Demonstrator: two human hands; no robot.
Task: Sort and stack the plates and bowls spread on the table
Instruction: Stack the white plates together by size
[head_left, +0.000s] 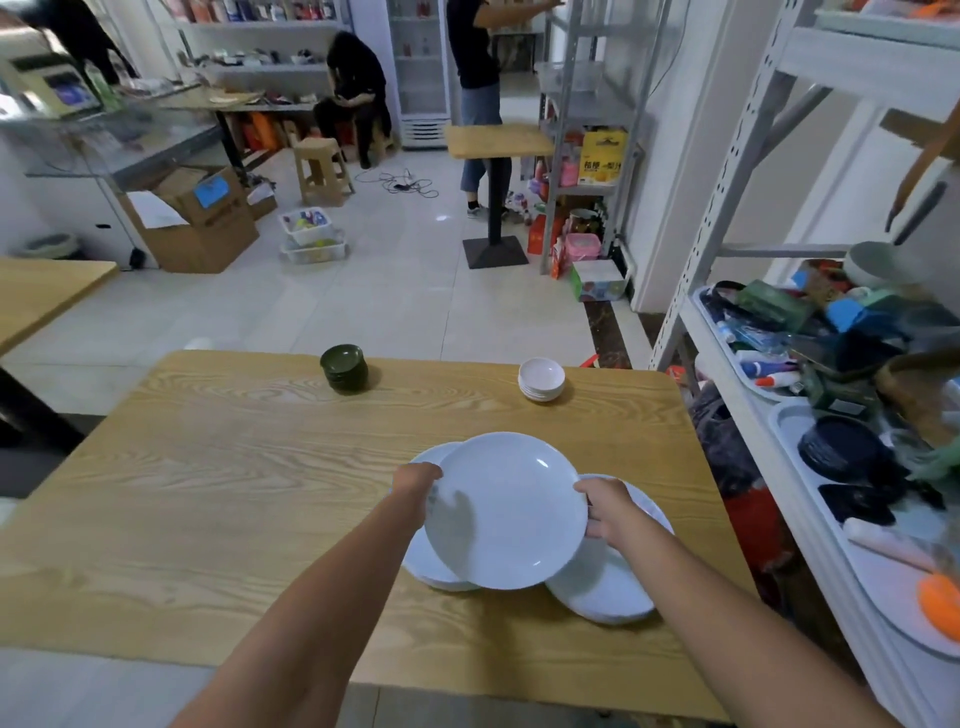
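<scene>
Both hands hold white plate (511, 512) by opposite rims: left hand (415, 480) at left edge, right hand (605, 509) at right edge. Plate tilted, above two white plate stacks: left stack (423, 564), right stack (605, 592). Whether plate touches either stack, unclear. Far edge of wooden table (208, 493): dark green bowl stack (344, 368), small white bowl stack (541, 379), well apart.

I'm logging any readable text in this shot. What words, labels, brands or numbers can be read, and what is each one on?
Nothing reads with certainty.
Yellow carton on the metal shelf: large printed characters, too blurred to quote.
Blue label on the cardboard box: unreadable.
Display screen on the counter machine: blurred.
Bottles on the right-hand shelf: labels too small.
White plates, green bowls and white bowls: no markings.
</scene>
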